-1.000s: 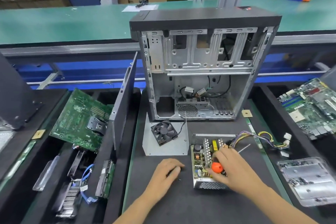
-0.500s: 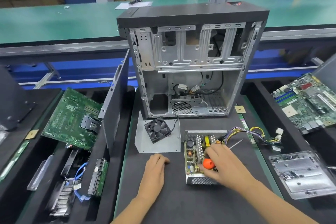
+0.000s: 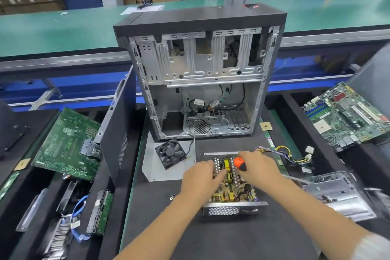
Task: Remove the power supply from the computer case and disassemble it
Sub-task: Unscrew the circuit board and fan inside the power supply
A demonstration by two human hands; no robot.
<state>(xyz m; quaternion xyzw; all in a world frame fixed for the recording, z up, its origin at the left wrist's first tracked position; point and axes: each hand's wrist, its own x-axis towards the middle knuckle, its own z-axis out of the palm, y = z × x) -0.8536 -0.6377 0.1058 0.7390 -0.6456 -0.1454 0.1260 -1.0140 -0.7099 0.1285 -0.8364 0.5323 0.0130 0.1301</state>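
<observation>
The opened power supply lies on the black mat in front of the computer case, its lid off and its circuit board exposed. My left hand reaches into its left side, fingers on the board by the heat sinks. My right hand grips an orange-handled screwdriver above the unit's far end. Its bundle of coloured wires trails to the right. The case stands upright and open, emptied of most parts.
A black fan lies on a grey metal plate left of the supply. A loose side panel leans at the left. Motherboards sit at left and right. A metal tray lies at right.
My left hand has moved from the mat onto the supply's board. My right hand with the screwdriver has shifted toward the unit's far end. The view has come closer.
</observation>
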